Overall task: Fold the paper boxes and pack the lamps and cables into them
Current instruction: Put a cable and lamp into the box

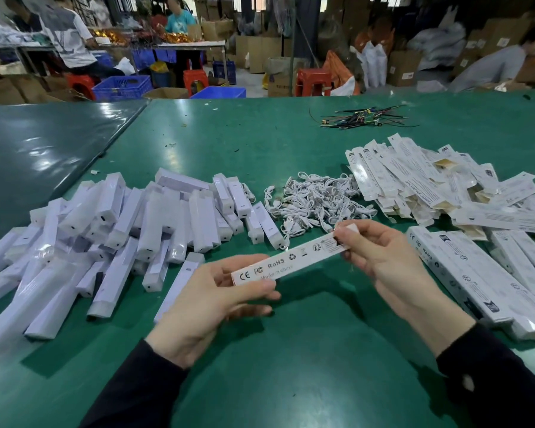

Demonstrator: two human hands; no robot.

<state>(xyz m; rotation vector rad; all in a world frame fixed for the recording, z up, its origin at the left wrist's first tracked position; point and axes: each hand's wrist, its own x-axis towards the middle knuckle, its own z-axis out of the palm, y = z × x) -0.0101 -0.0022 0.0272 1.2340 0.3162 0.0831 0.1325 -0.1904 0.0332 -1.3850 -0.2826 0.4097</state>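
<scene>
Holding one paper box in both hands above the green counter, I see it slanting from near left up to far right.

My left hand has its grip pinching the box's near-left end, thumb on the printed face beside the CE and RoHS marks, fingers beneath; my right hand has its grip pinching the far-right end, fingertips closed on the flap there. To the left, on the counter, lies a heap of wrapped white lamps. Beyond the box, in the middle, sits a tangle of white cables. Far right is a pile of flat unfolded boxes, and near right a row of folded boxes lies side by side. A bundle of dark wires rests well apart at the far side.
</scene>
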